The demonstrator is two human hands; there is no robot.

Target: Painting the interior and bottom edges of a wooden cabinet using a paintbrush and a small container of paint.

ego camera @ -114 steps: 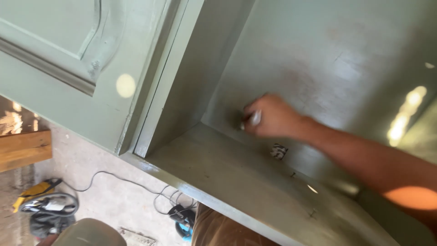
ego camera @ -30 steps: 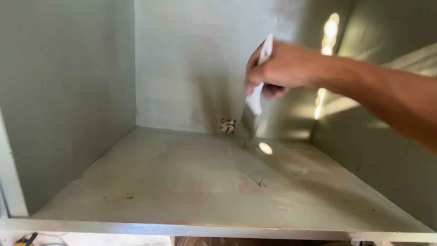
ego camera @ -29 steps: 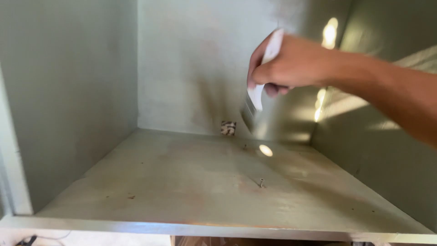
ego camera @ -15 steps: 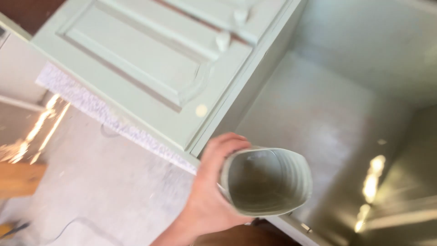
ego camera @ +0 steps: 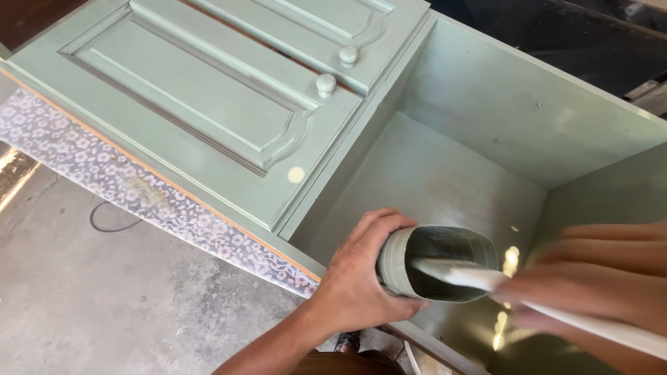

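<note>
My left hand (ego camera: 361, 278) grips a round container of grey-green paint (ego camera: 438, 264), tilted so its open mouth faces right. My right hand (ego camera: 590, 271), blurred, holds a white-handled paintbrush (ego camera: 486, 279) whose tip reaches into the container's mouth. Both hands hover over the front edge of an open grey-green cabinet compartment (ego camera: 445, 180).
Two painted cabinet doors (ego camera: 201, 90) with round knobs (ego camera: 326, 85) lie to the left of the compartment. A patterned strip (ego camera: 104, 173) edges the cabinet. A concrete floor (ego camera: 90, 305) with a black cable (ego camera: 104, 222) lies below left.
A second ago my right hand held the brush inside the compartment. The view then swung; my left hand brought up the paint container, and now the brush enters it.
</note>
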